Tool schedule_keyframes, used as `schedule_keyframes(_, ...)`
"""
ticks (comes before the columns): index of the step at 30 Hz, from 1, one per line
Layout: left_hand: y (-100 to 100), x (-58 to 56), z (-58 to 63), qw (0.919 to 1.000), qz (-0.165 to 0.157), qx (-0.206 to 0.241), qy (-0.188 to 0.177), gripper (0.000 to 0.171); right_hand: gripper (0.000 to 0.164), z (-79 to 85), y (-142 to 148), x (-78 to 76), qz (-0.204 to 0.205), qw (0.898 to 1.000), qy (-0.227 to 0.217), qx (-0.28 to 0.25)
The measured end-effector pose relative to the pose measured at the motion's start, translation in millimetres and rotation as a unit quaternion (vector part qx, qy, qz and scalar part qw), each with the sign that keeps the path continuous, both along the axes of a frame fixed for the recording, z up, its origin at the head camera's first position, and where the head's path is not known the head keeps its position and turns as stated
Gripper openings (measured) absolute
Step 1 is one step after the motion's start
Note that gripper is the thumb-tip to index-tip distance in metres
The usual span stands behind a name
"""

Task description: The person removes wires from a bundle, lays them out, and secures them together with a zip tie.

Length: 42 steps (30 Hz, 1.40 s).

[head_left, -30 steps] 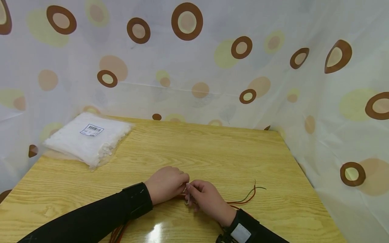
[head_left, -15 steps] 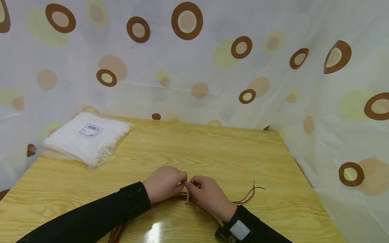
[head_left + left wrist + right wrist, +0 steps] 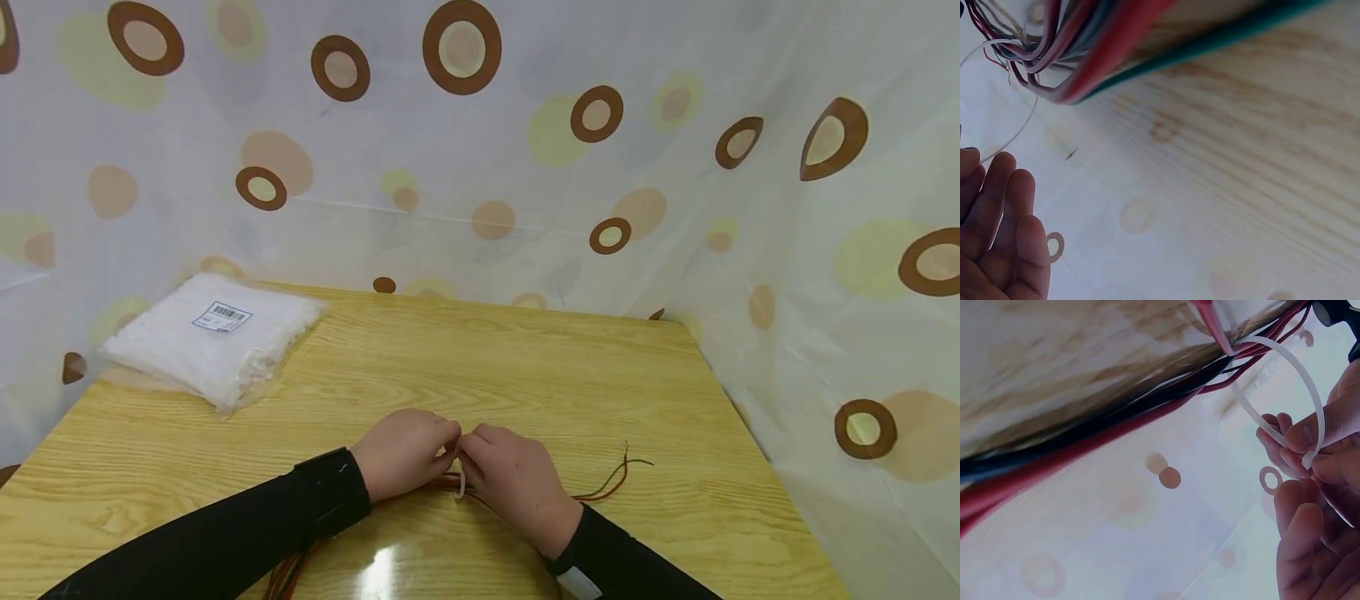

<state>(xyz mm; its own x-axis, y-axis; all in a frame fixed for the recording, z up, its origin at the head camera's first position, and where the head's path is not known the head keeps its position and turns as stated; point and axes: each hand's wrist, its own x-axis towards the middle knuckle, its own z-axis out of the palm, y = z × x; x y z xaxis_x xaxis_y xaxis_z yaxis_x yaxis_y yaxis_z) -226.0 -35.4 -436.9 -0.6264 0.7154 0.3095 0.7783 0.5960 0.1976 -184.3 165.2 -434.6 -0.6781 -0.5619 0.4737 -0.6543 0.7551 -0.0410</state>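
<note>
A white cable tie (image 3: 1317, 400) forms a wide loop around a bundle of red, black and green wires (image 3: 1116, 430), clearest in the right wrist view. My left hand (image 3: 405, 452) pinches the tie near its small head, above the wires. Close against it, my right hand (image 3: 521, 487) also pinches the tie at the head, fingertips meeting the left ones. The head view shows a short piece of the tie (image 3: 461, 483) hanging below the fingertips. In the left wrist view the loop (image 3: 1022, 128) runs from the wires (image 3: 1094, 56) down to the curled fingers (image 3: 1019, 200).
A clear plastic bag (image 3: 180, 333) with white contents and a barcode label (image 3: 222, 317) lies at the back left of the wooden table (image 3: 637, 375). Loose wire ends (image 3: 618, 475) spread out to the right of the hands. A patterned sheet (image 3: 525, 167) hangs behind and at the sides.
My right hand has risen slightly and turned over, its cuff patch rolling downward. Both hands' fingertips have drawn together above the wires. The left hand has barely moved.
</note>
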Motion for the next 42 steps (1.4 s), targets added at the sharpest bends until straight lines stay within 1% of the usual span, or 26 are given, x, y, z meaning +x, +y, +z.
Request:
schedule_keyframes(3,-1,-0.4,1.2,0.9992,-0.002,-0.002,-0.039,0.007,0.009,-0.6,1,0.0,0.011,1.0,0.003,0.002)
schedule_keyframes(4,-2,-0.6,1.2,0.9982,-0.003,-0.002,-0.06,0.002,0.008,-0.7,1,0.0,0.013,1.0,0.004,0.001)
schedule_keyframes(5,-3,-0.7,1.4,0.9963,-0.004,0.0,-0.085,0.004,0.008,-0.4,1,0.2,0.014,1.0,0.007,-0.002)
schedule_keyframes(7,-5,-1.8,1.3,0.9893,-0.007,0.01,-0.145,0.014,0.008,-0.3,2,0.3,0.017,1.0,0.012,-0.007)
schedule_keyframes(9,-8,-3.5,1.7,0.9796,-0.009,0.025,-0.199,0.019,0.005,-0.1,3,0.6,0.022,1.0,0.016,-0.009)
schedule_keyframes(11,-11,-5.1,2.3,0.9689,-0.008,0.042,-0.244,0.022,0.005,-0.4,3,0.7,0.022,1.0,0.017,-0.008)
schedule_keyframes(13,-13,-6.9,2.5,0.961,-0.004,0.055,-0.271,0.022,0.004,-1.1,4,1.0,0.022,1.0,0.013,-0.005)
schedule_keyframes(16,-14,-8.6,2.1,0.9544,0.0,0.069,-0.29,0.022,0.008,-2.0,3,1.3,0.02,1.0,0.012,-0.001)
schedule_keyframes(18,-14,-9.6,1.8,0.9538,0.003,0.071,-0.292,0.021,0.009,-2.5,3,1.2,0.02,1.0,0.01,0.0)
schedule_keyframes(20,-14,-10.5,2.2,0.9561,0.001,0.064,-0.286,0.02,0.01,-2.5,3,1.1,0.02,1.0,0.009,0.003)
schedule_keyframes(23,-12,-11.6,3.3,0.963,-0.01,0.047,-0.265,0.017,0.009,-2.5,3,0.9,0.019,1.0,0.004,0.01)
schedule_keyframes(25,-10,-12.7,4.1,0.9654,-0.018,0.035,-0.258,0.015,0.009,-2.5,3,0.9,0.018,1.0,-0.003,0.014)
schedule_keyframes(28,-7,-14.6,5.3,0.9656,-0.028,0.017,-0.258,0.012,0.01,-2.9,3,0.8,0.019,1.0,-0.01,0.02)
schedule_keyframes(32,-5,-16.9,4.1,0.966,-0.036,-0.013,-0.256,0.009,0.01,-1.4,4,1.5,0.019,1.0,-0.009,0.021)
schedule_keyframes(35,-5,-17.7,1.1,0.9691,-0.043,-0.027,-0.241,0.007,0.01,1.1,4,2.6,0.015,1.0,-0.008,0.016)
schedule_keyframes(38,-5,-18.6,-1.8,0.9721,-0.047,-0.029,-0.228,0.007,0.011,3.5,5,2.4,0.008,1.0,-0.009,0.009)
schedule_keyframes(42,-3,-19.0,-4.4,0.9767,-0.067,-0.044,-0.199,0.009,0.013,7.3,7,2.2,0.007,1.0,-0.006,-0.003)
